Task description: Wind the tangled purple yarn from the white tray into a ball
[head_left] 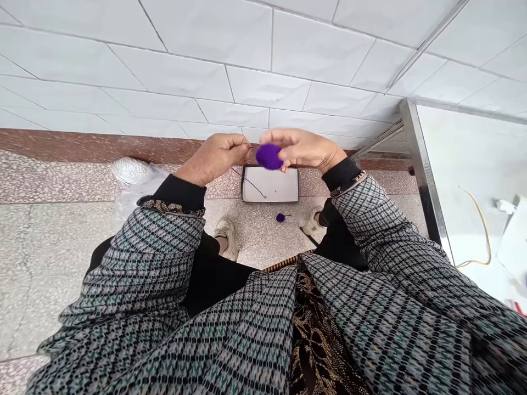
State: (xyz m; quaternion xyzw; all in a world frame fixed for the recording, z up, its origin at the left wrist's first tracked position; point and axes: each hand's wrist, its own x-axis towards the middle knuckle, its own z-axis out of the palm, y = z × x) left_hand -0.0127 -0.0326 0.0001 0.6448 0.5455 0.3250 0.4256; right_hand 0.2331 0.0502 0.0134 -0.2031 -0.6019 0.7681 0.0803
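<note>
My right hand (302, 148) is closed around a small purple yarn ball (269, 156), held in the air in front of me. My left hand (216, 156) is beside it, fingers pinched on a thin purple thread (251, 185) that trails down toward a shallow white tray (288, 186) on the floor. A second, smaller purple ball (280, 218) lies on the floor between my shoes. Both arms wear checked sleeves.
A crumpled clear plastic bag (134, 173) lies on the floor at the left, by the white tiled wall. A metal-edged white table (424, 164) stands at the right with a yellow cord (483, 219) on it. Speckled stone floor lies below.
</note>
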